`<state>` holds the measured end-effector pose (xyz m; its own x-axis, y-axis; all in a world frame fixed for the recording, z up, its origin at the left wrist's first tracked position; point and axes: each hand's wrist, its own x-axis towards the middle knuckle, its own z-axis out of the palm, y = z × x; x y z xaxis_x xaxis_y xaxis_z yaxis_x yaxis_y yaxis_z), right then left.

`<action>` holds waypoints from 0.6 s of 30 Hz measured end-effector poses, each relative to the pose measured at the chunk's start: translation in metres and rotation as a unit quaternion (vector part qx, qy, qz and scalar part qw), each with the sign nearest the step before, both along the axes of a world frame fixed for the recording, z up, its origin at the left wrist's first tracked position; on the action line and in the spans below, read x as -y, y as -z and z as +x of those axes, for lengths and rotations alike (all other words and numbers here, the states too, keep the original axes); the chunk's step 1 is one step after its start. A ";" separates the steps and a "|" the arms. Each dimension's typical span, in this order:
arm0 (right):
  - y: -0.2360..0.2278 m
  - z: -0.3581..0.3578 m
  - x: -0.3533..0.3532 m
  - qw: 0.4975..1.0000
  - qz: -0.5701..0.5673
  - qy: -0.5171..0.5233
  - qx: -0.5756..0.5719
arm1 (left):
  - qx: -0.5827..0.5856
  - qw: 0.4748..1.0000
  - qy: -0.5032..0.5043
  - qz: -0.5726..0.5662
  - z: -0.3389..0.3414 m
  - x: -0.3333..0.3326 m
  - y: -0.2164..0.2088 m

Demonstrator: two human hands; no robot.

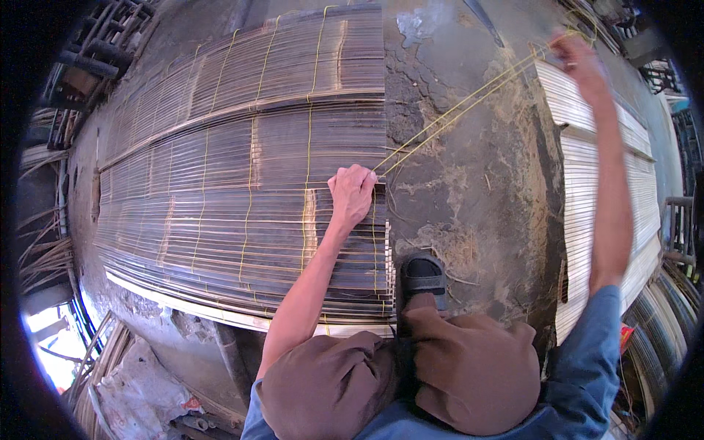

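Note:
A wide blind of thin brown slats [279, 158], tied across with rows of yellow cord, lies spread on the ground to my left. At its right edge my left hand [352, 194] is closed, pinching the yellow cord where it meets the slat ends; whether a slat is also in its fingers is hidden. From there two strands of yellow cord [458, 106] run taut up to the far right. My right hand [579, 62], a little blurred, grips the other end with my arm stretched out; loose loops of cord show around it.
To my right lies a pale slatted panel [587, 191] under my right arm. My sandalled foot [423, 279] rests beside the blind's near corner on cracked, stained ground [477, 213]. Bundled strips [48, 257] and a pale sack [147, 389] sit at the left.

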<state>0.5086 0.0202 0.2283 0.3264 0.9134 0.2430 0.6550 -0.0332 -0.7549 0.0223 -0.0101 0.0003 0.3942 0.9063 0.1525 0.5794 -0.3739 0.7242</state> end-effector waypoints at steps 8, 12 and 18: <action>-0.100 0.294 0.069 0.810 -0.203 0.234 0.498 | 0.005 1.000 0.001 -0.005 0.000 0.000 -0.001; -0.011 0.220 0.095 0.738 -0.286 0.146 0.594 | 0.019 1.000 -0.015 0.002 0.002 -0.001 -0.001; 0.187 -0.163 0.120 0.942 -0.206 -0.264 0.030 | 0.004 0.998 0.007 -0.058 -0.004 -0.002 -0.013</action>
<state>0.3452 -0.1000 0.0415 -0.2030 0.9653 -0.1641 0.7031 0.0271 -0.7106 0.0182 -0.0077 0.0133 0.4056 0.9127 0.0501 0.5690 -0.2950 0.7676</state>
